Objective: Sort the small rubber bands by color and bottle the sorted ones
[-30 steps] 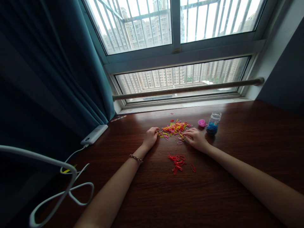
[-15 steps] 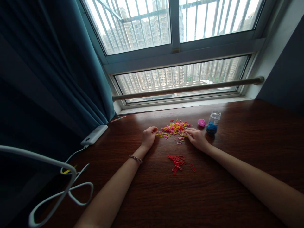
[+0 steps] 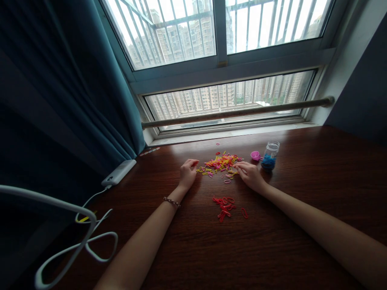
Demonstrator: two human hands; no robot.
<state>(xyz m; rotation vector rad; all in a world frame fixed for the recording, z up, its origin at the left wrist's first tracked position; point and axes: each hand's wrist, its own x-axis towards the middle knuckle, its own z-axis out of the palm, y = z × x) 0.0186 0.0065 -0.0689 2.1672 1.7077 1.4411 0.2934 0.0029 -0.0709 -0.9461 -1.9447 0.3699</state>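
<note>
A heap of small rubber bands (image 3: pixel 222 162) in yellow, red, orange and pink lies on the table between my hands. At its left edge my left hand (image 3: pixel 188 174) is closed, with a bit of red, which looks like a rubber band, at the fingertips. My right hand (image 3: pixel 250 176) reaches the heap's right edge, its fingers pressed together; whatever is between them is too small to make out. Closer to me lies a smaller group of red rubber bands (image 3: pixel 223 207), with a single red band (image 3: pixel 244 213) to its right.
A glass jar (image 3: pixel 270 155) holding blue bands stands behind my right hand, beside a pink scoop-like cup (image 3: pixel 255 155). A white power bank (image 3: pixel 119 172) with a white cable (image 3: pixel 87 241) lies left, near the curtain (image 3: pixel 121 100). The window (image 3: pixel 222 68) rises behind the table.
My left hand has drawn slightly up from the heap's left edge. My right hand stays almost in place at the right edge. The view has shifted a little.
</note>
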